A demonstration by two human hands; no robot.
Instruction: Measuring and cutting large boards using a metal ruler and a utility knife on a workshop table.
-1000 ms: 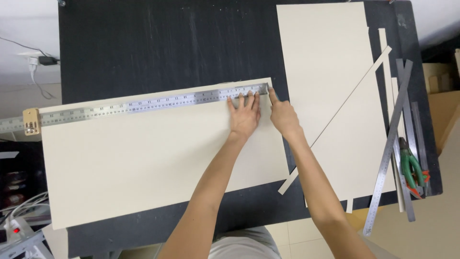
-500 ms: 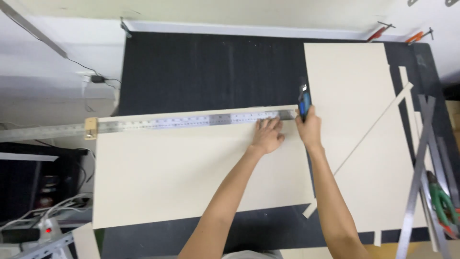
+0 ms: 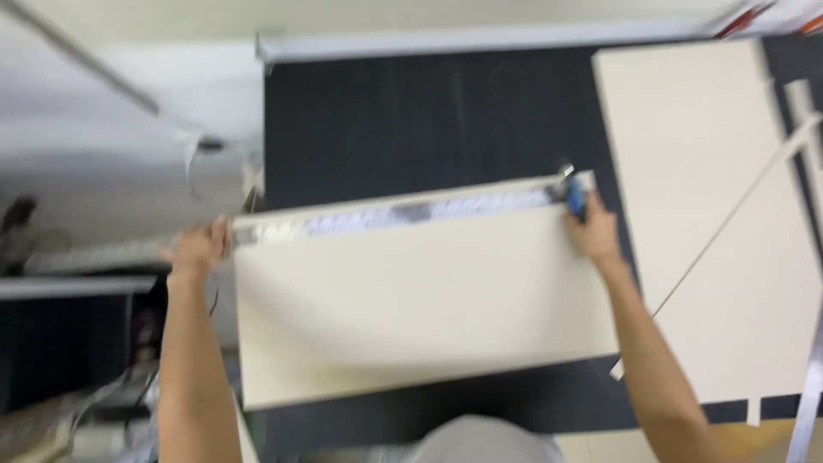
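While the picture is a bit blurry, the main things still show. A big cream board (image 3: 420,300) lies flat on the black surface (image 3: 411,120), with its left end sticking out past the surface's edge. A long metal ruler (image 3: 411,213) lies along the top edge of the board, touching it.

The left hand (image 3: 199,249) is at the left end of the ruler, just past the board's corner. Its fingers look curled down on the ruler, but the blur makes it hard to say how tight that grip is. The right hand (image 3: 593,233) is at the top right corner of the board. Its grip is closed around a small blue knife (image 3: 576,199), which sits right at the right end of the ruler.

The board looks light, stiff and flat, a bit like thick card or foam. It would likely bend or dent if pushed hard in one spot, so flat hands near the edges seem the best way to hold it. The ruler looks smooth and thin, so it could slide on the board unless it is pressed down at its ends.

A second cream board (image 3: 711,197) lies to the right, apart from the first, with a thin cut strip (image 3: 737,201) lying slanted across it.
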